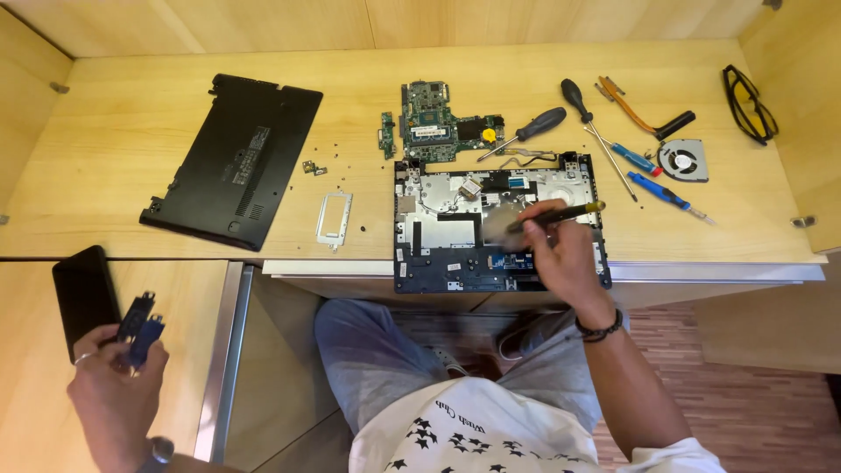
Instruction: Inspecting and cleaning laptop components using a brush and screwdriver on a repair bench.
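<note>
At the desk's front edge, the right hand grips a brush over the opened laptop base; its bristles blur. The left hand, low left, is closed around two small blue parts, partly hidden.

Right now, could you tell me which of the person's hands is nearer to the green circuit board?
Right. The right hand is just below the green circuit board; the left hand is far off, lower left.

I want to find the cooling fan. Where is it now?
In the head view, the round cooling fan lies on the right part of the wooden desk, beside the blue screwdrivers and left of the glasses.
</note>
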